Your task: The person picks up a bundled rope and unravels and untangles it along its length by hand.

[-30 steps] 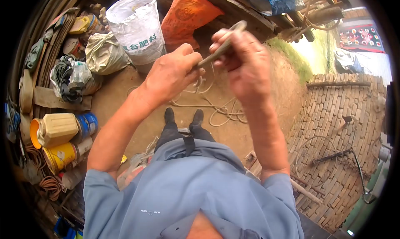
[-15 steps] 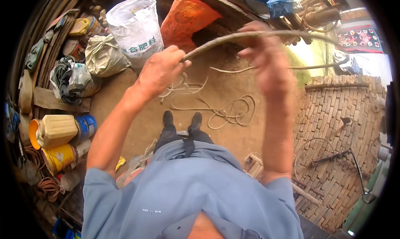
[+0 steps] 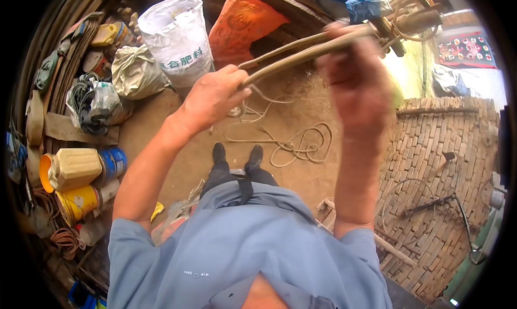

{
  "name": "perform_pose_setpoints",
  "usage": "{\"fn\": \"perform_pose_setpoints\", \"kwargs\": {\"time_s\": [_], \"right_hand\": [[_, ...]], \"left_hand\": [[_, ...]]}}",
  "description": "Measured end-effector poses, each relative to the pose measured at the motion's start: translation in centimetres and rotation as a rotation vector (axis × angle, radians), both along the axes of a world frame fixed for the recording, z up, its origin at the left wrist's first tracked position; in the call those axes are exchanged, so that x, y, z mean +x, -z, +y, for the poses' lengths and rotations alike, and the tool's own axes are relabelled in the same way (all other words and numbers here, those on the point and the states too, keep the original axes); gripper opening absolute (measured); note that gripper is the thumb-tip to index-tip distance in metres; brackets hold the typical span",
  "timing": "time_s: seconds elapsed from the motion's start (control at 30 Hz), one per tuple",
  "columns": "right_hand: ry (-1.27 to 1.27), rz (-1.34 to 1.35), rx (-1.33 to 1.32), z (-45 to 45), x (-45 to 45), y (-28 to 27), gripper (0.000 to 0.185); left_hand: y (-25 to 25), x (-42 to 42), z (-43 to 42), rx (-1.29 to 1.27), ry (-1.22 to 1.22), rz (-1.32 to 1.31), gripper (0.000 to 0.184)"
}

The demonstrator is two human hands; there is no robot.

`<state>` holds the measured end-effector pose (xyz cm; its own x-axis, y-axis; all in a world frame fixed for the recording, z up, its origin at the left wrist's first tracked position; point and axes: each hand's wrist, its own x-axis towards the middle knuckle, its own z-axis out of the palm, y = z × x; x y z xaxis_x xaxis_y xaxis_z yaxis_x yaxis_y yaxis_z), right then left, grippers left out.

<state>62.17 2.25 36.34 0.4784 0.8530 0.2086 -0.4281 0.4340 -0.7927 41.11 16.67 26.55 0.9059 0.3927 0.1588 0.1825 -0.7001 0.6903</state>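
My left hand (image 3: 218, 96) is closed around a pale rope, at the upper middle of the head view. Two strands of the rope (image 3: 301, 54) run from this fist up and right to my right hand (image 3: 358, 74). Motion smears that hand, but its fingers appear bent around the strands, and the rope does not show past it. Below my left fist some rope hangs down. More of it lies in loose loops (image 3: 304, 144) on the dirt floor, in front of my shoes.
Beyond my left hand stand a white woven sack (image 3: 175, 37) and an orange sack (image 3: 239, 26). Containers, including a beige jerrycan (image 3: 75, 169) and a yellow bucket (image 3: 78, 204), line the left side. Stacked bricks (image 3: 431, 147) rise at right, with a metal rod (image 3: 431, 204) on top.
My right hand has moved slightly right. The strand that stretched past it to the far right has been drawn in, and two strands now lie close together between my hands.
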Motion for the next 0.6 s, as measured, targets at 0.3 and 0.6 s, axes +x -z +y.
{"fn": "perform_pose_setpoints", "kwargs": {"time_s": [0.3, 0.6], "right_hand": [[-0.063, -0.214, -0.216, -0.2, -2.9, 4.3, 0.028], [-0.039, -0.217, 0.091, -0.3, 1.4, 0.6, 0.037]], "left_hand": [[0.1, 0.6, 0.6, 0.02, -0.052, -0.011, 0.011], [1.8, -0.3, 2.0, 0.005, -0.013, -0.002, 0.011]]}}
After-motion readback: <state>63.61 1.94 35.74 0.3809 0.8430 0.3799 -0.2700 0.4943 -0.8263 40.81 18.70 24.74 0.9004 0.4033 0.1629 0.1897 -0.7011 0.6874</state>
